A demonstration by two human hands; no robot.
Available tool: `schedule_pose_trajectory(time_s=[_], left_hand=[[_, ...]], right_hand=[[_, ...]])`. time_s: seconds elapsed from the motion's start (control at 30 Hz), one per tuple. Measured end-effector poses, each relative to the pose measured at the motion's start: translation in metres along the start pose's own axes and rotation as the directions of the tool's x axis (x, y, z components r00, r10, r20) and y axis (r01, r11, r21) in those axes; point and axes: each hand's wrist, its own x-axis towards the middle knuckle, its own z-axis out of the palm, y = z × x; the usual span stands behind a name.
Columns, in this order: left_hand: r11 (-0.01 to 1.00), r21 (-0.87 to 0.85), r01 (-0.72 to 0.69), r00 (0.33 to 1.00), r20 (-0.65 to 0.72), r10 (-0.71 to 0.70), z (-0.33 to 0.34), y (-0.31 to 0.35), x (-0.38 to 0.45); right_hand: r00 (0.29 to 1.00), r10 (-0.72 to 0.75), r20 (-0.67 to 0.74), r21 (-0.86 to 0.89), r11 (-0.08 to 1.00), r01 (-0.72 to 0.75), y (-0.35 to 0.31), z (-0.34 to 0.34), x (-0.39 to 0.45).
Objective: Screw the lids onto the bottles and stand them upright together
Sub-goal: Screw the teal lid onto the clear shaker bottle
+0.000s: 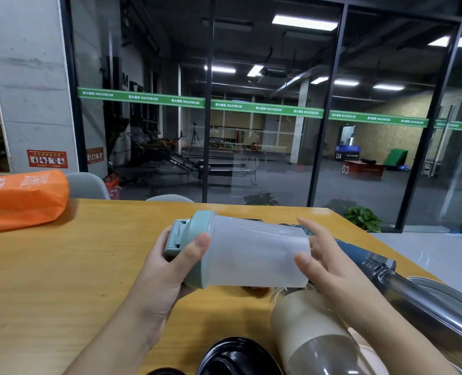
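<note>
— What's held above the wooden table (pixel 62 266)?
— A frosted shaker bottle (pixel 254 255), apparently empty, sideways: left hand (pixel 167 269) grips its teal lid (pixel 194 247), right hand (pixel 324 263) clasps the base.

Wooden table (pixel 62 266) under orange bag (pixel 21 201)
</note>
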Motion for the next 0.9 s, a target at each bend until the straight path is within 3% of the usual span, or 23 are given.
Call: schedule_pose_trajectory(time_s=[0.2, 0.53, 0.7, 0.9], left_hand=[[1.000, -0.011, 0.022, 0.999, -0.043, -0.023, -0.0042, -0.0054, 0.0033], [0.998, -0.039, 0.049, 0.999, 0.019, -0.048, -0.0059, -0.0032, 0.0032], [0.995, -0.059, 0.083, 0.996, 0.045, -0.081, -0.0052, -0.0024, 0.0035], [0.998, -0.049, 0.028, 0.999, 0.031, -0.026, -0.0045, -0.0017, 0.0034]], right_hand=[[0.991, -0.123, 0.059, -0.149, 0.980, 0.131, 0.0017, 0.0000, 0.0005], [0.979, -0.197, -0.054, -0.220, 0.959, 0.180, 0.0033, -0.0029, -0.0040], [0.971, -0.230, -0.069, -0.275, 0.940, 0.203, 0.0016, -0.0037, -0.0024], [0.975, -0.215, -0.051, -0.278, 0.941, 0.193, 0.0013, -0.0011, -0.0019]])
